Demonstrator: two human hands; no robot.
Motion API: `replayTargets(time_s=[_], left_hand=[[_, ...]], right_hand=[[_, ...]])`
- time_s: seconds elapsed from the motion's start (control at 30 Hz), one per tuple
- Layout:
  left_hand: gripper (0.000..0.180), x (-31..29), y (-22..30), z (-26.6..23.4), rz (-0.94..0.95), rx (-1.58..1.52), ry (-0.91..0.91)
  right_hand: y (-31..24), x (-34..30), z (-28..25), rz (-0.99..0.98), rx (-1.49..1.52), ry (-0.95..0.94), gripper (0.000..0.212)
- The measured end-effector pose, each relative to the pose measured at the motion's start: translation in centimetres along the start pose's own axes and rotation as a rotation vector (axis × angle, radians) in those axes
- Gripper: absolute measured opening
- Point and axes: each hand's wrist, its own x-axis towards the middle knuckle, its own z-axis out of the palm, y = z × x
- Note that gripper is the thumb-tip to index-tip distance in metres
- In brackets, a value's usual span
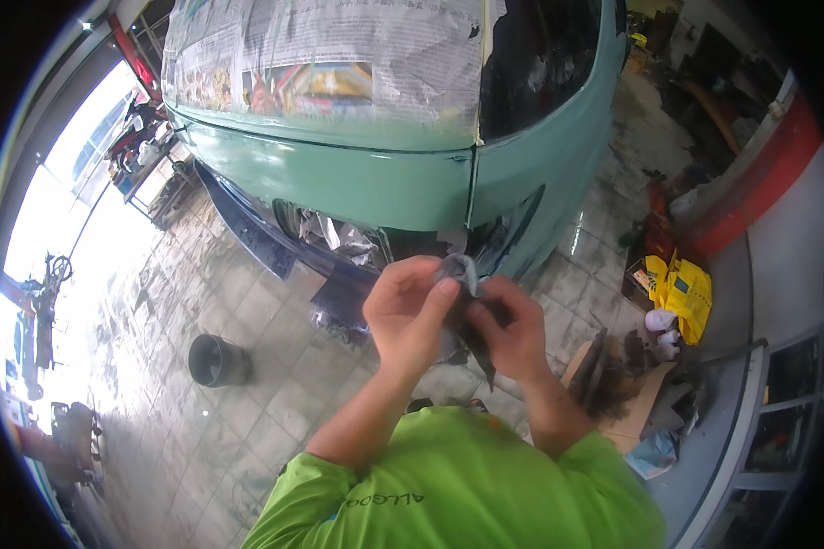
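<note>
Both my hands are raised in front of my chest, close before the green vehicle body (366, 183). Between them is a thin, dark grey flexible sheet (472, 342), whose upper end curls over into a lighter grey loop (460, 267). It resembles sandpaper, but I cannot make out its kind for certain. My left hand (403, 316) pinches the curled end between thumb and fingers. My right hand (511, 329) grips the sheet's right side, its thumb bent inward. The lower tip of the sheet hangs down between my wrists. Newspaper (339, 64) is taped over the vehicle's window.
A dark bucket (218, 360) stands on the tiled floor (275, 412) at left. A dark blue bumper (247, 224) sits low along the vehicle. At right lie a yellow bag (682, 295) and cardboard (639, 407) by the wall. A cluttered bench (156, 188) stands far left.
</note>
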Motion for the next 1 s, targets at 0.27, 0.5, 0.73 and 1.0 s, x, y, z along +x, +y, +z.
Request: replayTargets(time_s=[0.27,0.5,0.73,1.0], left_hand=[[0.034,3.0,3.2,-4.1,-0.191,-0.116,-0.177],[0.017,9.2,4.4,-1.4,0.071,0.602,-0.201],[0.019,14.4,5.1,-2.1,0.63,0.847,-0.542],[0.034,16.2,6.2,-3.7,0.694,1.105,-0.674]], right_hand=[[-2.4,5.5,1.3,0.036,0.091,0.143,0.013],[-5.4,11.7,2.4,-0.068,-0.425,0.331,0.018],[-4.8,15.0,0.0,0.068,-0.428,0.289,0.026],[-4.1,15.5,1.6,0.042,-0.526,0.311,0.019]])
